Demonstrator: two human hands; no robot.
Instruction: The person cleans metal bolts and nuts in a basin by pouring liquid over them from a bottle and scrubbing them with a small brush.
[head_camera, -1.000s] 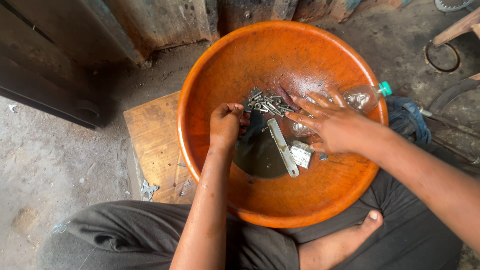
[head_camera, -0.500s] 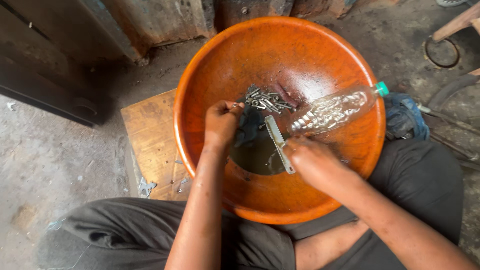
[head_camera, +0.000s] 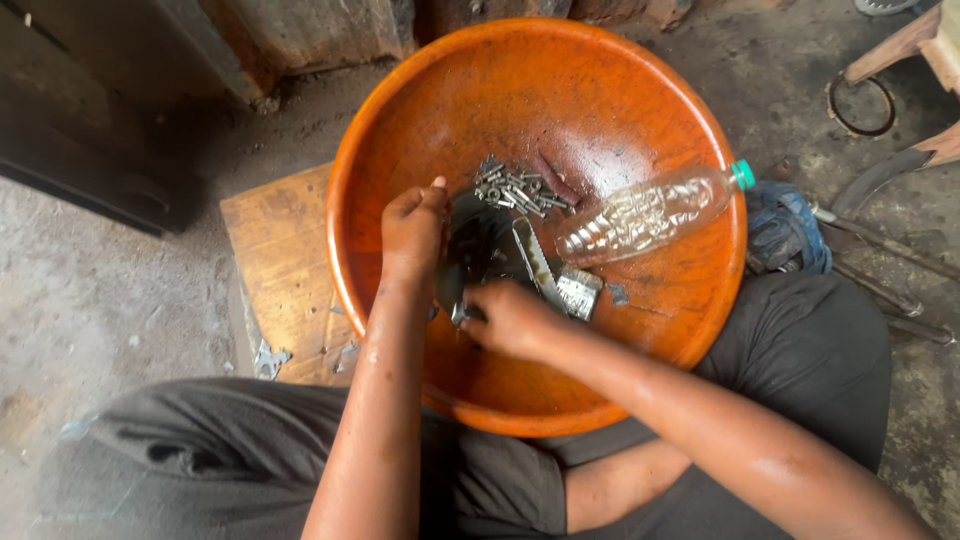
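Inside orange bowl (head_camera: 400, 120), low in the middle: dark metal part (head_camera: 478, 250) in a puddle of dark liquid, held between both hands. Left hand (head_camera: 412, 232) curled on its left edge, thumb up, fingers hidden behind the part. Right hand (head_camera: 510, 318) closed at its lower end, pinching something small and shiny; can't tell what. Flat metal strip (head_camera: 536, 260) just right of the part, long axis running up-left to down-right, nearer right hand. Pile of bolts (head_camera: 515, 188) just above, nearer left hand. Clear bottle (head_camera: 645, 215) lying tilted toward right rim, apart from both hands. Part's shape mostly hidden by hands and liquid. Small ribbed metal block (head_camera: 578, 293) beside strip.
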